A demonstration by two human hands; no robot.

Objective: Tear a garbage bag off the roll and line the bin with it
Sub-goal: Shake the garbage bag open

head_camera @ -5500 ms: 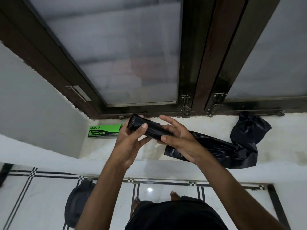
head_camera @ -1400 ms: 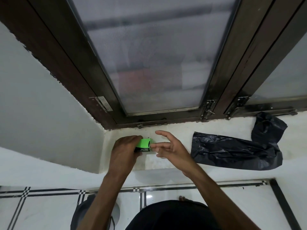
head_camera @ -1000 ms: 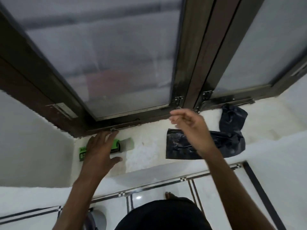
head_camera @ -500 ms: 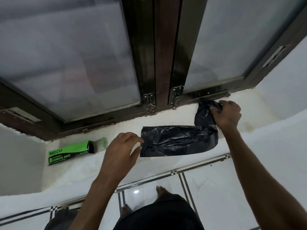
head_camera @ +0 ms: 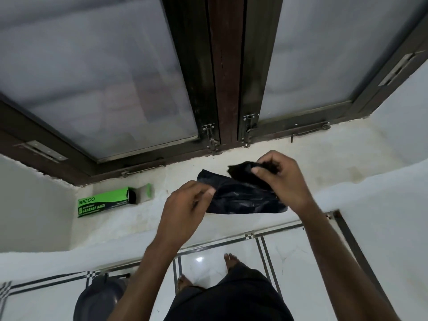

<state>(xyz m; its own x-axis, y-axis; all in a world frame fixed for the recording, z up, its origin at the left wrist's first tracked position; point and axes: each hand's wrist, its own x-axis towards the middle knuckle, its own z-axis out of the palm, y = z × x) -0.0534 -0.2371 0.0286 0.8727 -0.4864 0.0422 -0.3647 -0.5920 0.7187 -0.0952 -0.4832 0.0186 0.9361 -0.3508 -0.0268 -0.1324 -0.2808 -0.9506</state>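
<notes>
A black garbage bag [head_camera: 240, 195], torn off and still folded flat, is held just above the white window ledge [head_camera: 148, 218]. My left hand [head_camera: 185, 209] pinches its left edge. My right hand [head_camera: 280, 179] grips its bunched right end, slightly higher. The green garbage bag box [head_camera: 103, 202] lies on the ledge to the left, its right end open with the dark roll showing inside. The dark grey bin [head_camera: 99, 300] stands on the floor at the lower left, partly hidden by my left arm.
A dark wooden window frame [head_camera: 227, 89] with frosted panes and metal latches rises right behind the ledge. White walls close in on both sides. Below the ledge is glossy white tiled floor [head_camera: 208, 258], where my bare feet stand.
Both hands left the green box on the ledge and reached right to the black bag. They now grip it at both ends and have drawn it closer together, off the ledge.
</notes>
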